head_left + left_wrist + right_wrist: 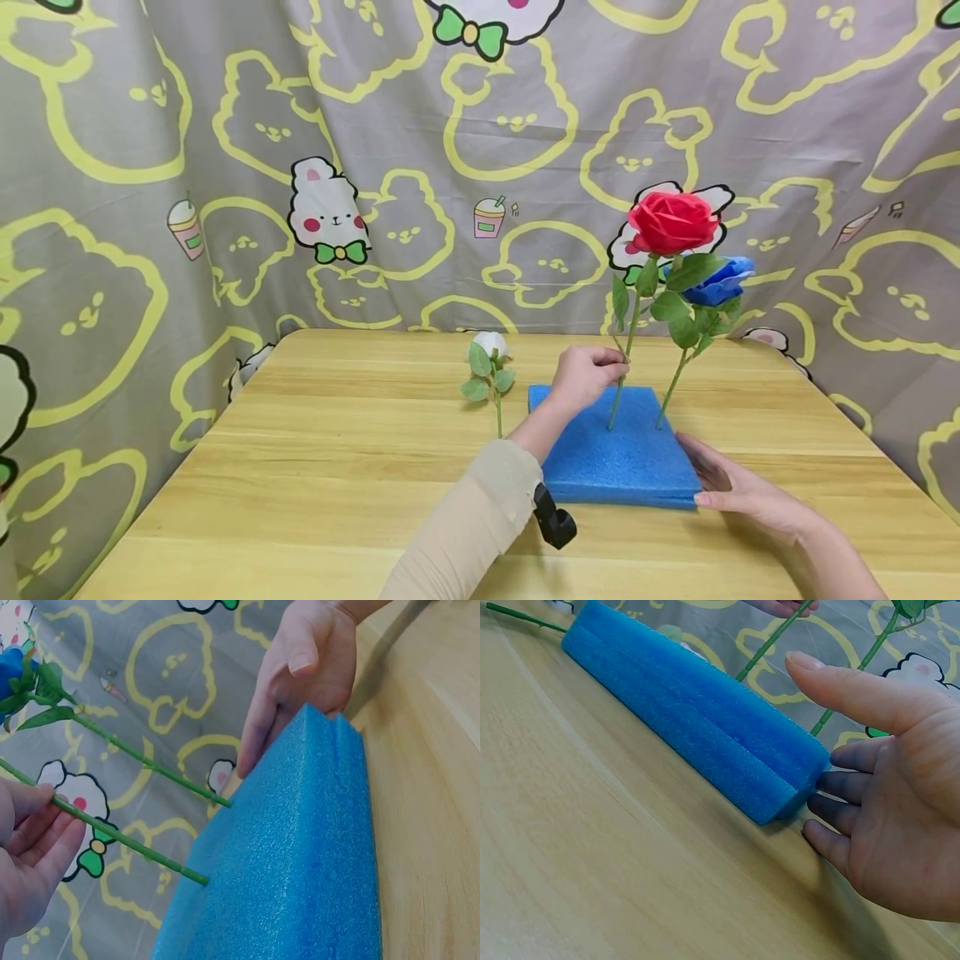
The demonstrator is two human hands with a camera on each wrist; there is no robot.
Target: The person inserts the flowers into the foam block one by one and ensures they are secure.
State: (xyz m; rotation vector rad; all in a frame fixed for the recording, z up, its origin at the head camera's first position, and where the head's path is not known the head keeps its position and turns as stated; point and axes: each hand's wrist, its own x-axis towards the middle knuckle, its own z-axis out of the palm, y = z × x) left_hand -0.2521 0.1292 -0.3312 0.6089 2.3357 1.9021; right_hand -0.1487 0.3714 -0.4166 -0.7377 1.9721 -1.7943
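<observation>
A red artificial rose (pixel 672 222) stands upright, its green stem (pixel 142 849) stuck into a blue foam block (pixel 622 467). My left hand (pixel 588 377) pinches that stem between thumb and fingers, a little above the foam. To its right a blue rose (pixel 720 282) leans slightly rightward, its stem (pixel 672 390) also set in the block. My right hand (pixel 750 492) lies at the block's right side, with fingers extended and their tips at the foam edge in the right wrist view (pixel 900 795). The thumb stands apart from the fingers.
A white rose (pixel 491 344) lies on the wooden table (pixel 337 467) left of the block, its lower stem hidden behind my left forearm. A black strap piece (pixel 553 518) hangs at my left sleeve. Behind the table hangs a patterned grey curtain (pixel 405 125).
</observation>
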